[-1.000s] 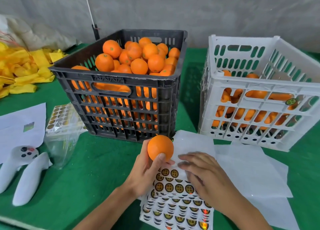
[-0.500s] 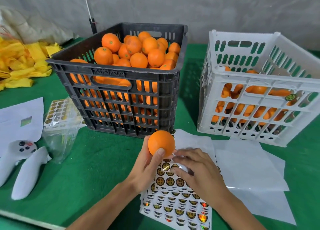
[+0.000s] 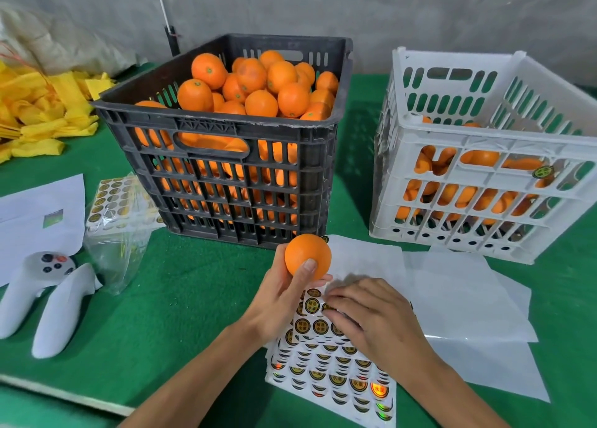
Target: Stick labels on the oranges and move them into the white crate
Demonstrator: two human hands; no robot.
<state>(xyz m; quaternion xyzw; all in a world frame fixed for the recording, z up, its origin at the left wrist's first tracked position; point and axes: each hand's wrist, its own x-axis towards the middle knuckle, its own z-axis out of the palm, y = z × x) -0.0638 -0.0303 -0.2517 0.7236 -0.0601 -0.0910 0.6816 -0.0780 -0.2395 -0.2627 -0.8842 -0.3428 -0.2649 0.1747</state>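
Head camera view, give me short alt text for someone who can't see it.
A left hand holds an orange above label sheets while the right hand picks at one. Behind, on green cloth, stand a black crate heaped with oranges and a part-filled white crate.

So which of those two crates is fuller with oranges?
The black slatted plastic crate, heaped above its rim; the white plastic crate beside it holds only a low layer.

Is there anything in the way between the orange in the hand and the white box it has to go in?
Nothing visible blocks it. The left hand holds the orange above the green table, and only flat white paper sheets lie between it and the white crate. The crate's near wall stands higher than the orange, so it must be lifted over.
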